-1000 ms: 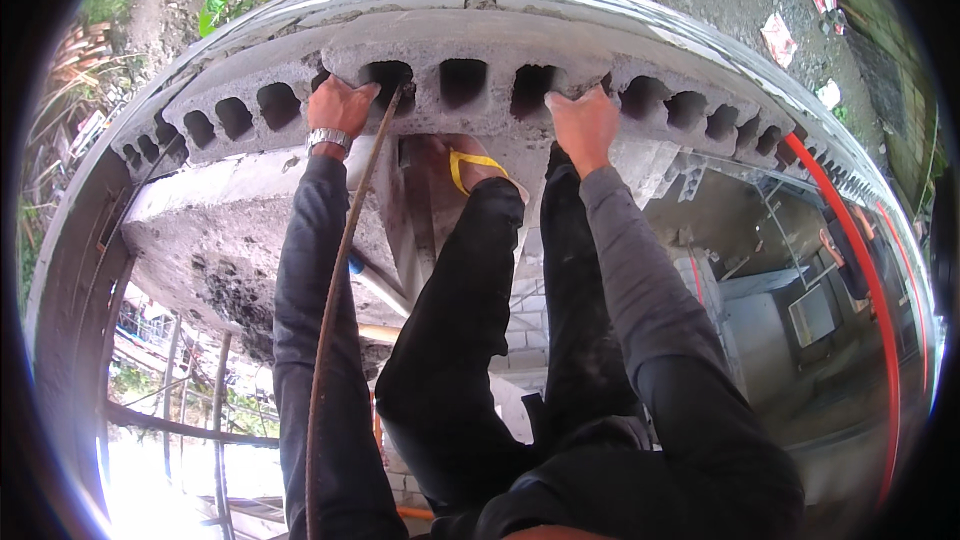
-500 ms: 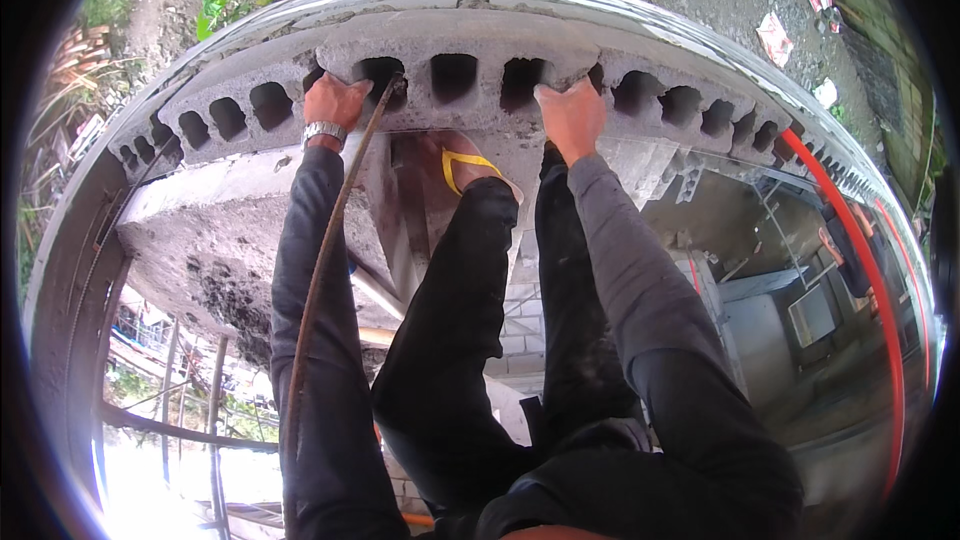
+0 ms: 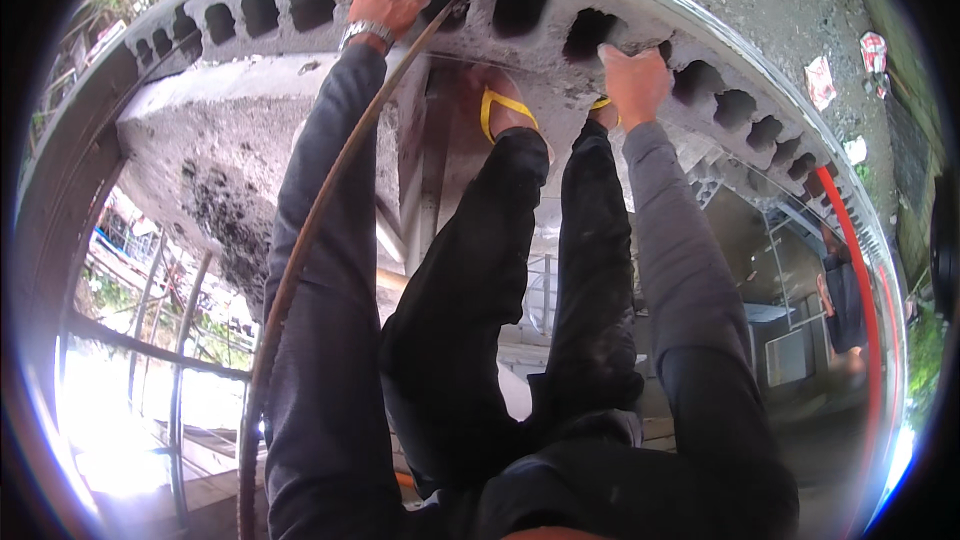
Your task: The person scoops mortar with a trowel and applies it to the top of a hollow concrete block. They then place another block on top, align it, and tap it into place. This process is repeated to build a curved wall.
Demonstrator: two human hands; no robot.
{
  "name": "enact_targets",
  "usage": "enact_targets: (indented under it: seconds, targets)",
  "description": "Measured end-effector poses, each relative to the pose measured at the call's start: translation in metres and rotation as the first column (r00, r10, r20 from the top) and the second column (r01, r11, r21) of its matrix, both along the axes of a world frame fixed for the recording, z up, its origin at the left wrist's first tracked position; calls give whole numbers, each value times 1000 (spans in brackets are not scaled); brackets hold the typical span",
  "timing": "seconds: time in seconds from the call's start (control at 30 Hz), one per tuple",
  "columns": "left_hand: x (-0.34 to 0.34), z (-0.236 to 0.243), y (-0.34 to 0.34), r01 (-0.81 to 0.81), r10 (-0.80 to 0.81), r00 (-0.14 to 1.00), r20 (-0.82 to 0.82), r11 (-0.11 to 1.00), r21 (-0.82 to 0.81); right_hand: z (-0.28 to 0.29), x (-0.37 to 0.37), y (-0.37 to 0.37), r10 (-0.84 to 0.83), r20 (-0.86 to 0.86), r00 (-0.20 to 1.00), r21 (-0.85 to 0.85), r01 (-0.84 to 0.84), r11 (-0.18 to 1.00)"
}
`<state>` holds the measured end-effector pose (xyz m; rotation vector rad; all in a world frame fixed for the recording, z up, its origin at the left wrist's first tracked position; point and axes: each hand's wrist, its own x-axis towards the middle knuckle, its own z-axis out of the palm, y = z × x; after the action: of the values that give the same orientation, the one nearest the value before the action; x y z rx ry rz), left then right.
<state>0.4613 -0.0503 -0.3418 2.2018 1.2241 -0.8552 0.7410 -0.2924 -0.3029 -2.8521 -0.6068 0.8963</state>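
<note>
Both of my hands grip a row of hollow grey concrete blocks (image 3: 480,10). My left hand (image 3: 386,10), with a metal watch at the wrist, is closed on the block beside a dark cavity. A long rusty rebar (image 3: 330,170) rises from the lower edge past that wrist to the adjacent cavity. My right hand (image 3: 636,82) is closed on the block further right, its fingertips partly hidden in the concrete openings. Below, between my arms, my feet in yellow-strapped sandals (image 3: 508,110) rest against a concrete ledge, the right one partly behind my trouser leg.
A rough concrete slab (image 3: 220,100) lies left, above metal bars (image 3: 180,360). At right, a red pipe (image 3: 860,280) runs down beside a person in dark clothing (image 3: 840,300), over a lower interior. Dirt ground with litter (image 3: 820,80) lies beyond the blocks.
The view has shifted and tilted: the block row and both hands sit higher and further right in the picture. My right sandal now shows. Both hands still grip the blocks.
</note>
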Motion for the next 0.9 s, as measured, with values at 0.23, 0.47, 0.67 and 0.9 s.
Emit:
enact_targets:
  seconds: [0.23,0.47,0.67,0.9]
  targets:
    - [-20,-17,-4,172,-171,977,-129,985,-3,-9,1,0,40,-60,997,-10,-41,999]
    - [-63,-42,9,590,-596,802,-47,777,217,-19,3,-3,160,-76,984,37,-157,987]
    - [-42,-34,36,794,-808,588,7,580,180,1,-4,2,73,-46,996,107,-67,992]
    - [-53,-25,40,761,-786,611,95,616,202,-11,-7,-5,128,30,991,130,-131,983]
